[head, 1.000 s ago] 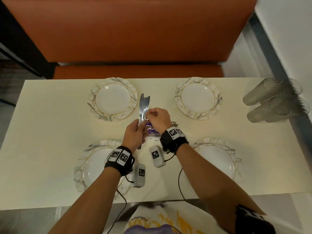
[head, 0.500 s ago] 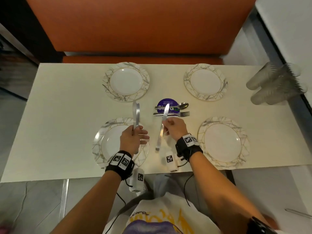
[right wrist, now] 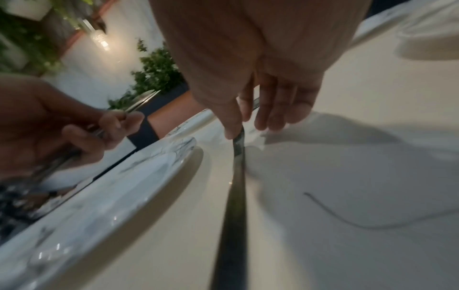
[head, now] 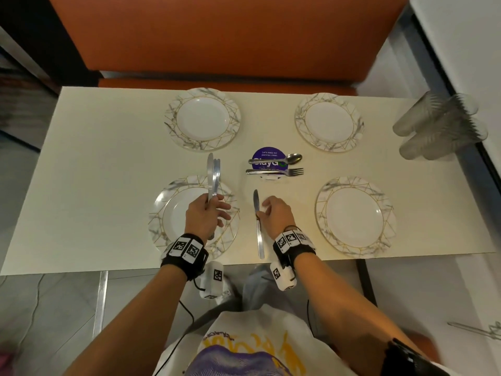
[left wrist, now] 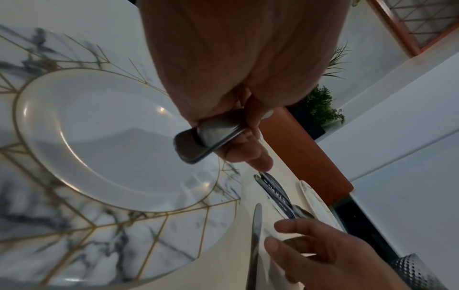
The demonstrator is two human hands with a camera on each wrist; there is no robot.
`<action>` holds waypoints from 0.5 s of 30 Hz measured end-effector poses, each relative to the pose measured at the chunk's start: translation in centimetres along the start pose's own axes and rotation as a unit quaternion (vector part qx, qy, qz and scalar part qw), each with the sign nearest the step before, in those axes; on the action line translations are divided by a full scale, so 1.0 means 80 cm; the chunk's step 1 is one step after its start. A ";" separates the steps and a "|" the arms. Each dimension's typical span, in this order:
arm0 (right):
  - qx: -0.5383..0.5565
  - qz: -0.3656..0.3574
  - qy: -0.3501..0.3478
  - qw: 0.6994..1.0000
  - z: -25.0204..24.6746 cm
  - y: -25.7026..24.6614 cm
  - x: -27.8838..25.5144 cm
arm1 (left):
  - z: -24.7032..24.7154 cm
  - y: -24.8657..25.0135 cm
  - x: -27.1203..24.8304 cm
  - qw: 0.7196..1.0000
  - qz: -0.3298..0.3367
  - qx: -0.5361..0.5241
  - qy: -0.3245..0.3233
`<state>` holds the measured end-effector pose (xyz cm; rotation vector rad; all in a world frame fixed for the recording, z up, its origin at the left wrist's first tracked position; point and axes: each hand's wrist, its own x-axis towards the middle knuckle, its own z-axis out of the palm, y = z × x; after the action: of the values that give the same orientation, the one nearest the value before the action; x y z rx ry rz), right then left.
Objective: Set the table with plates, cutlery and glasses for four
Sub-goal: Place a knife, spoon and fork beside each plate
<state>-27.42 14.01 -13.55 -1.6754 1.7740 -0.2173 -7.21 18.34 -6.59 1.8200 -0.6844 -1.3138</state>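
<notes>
right hand (head: 275, 214) pinches single knife (head: 258, 226) mid-length, knife lying on worktop (head: 108, 169) just right of near-left plate (head: 162, 213). left hand (head: 204, 215) curled round remaining knives (head: 213, 175), blades up over that plate. knives stiff, thin, smooth, likely slippery; grip at handle. spoon (head: 282, 159), fork (head: 276, 172) at centre; glasses (head: 439, 126) far right, well apart. nothing blocks.
</notes>
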 end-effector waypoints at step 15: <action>-0.246 -0.174 -0.051 0.952 0.016 -0.003 -0.010 | 0.003 -0.007 0.026 0.998 -0.053 -0.036 0.009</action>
<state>-26.54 15.12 -14.06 -2.3085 1.5215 0.1731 -6.76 16.96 -8.15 1.8289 -0.5292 -1.3712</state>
